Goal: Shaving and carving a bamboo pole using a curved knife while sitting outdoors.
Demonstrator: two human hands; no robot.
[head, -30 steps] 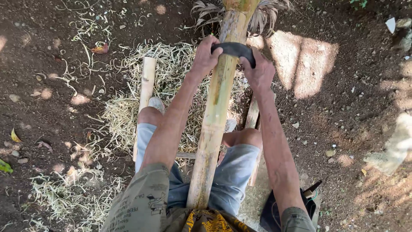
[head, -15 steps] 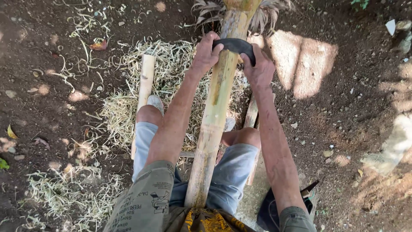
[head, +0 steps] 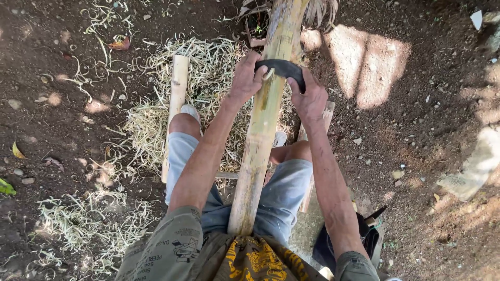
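Bamboo pole [head: 260, 135] runs from your lap out to the far ground, between your knees. Your arms reach forward, nearly straight, left hand [head: 245, 78] and right hand [head: 311, 96] either side of it. Both sets of fingers are wrapped around the ends of a dark curved blade [head: 284, 67] laid across the pole.

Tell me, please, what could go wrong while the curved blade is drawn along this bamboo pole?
Both hands, left hand and right hand, grip the dark curved blade across the bamboo pole; a slip might cut fingers. The pole runs between bare knees, so the blade could reach them. Loose shavings underfoot may be slippery.
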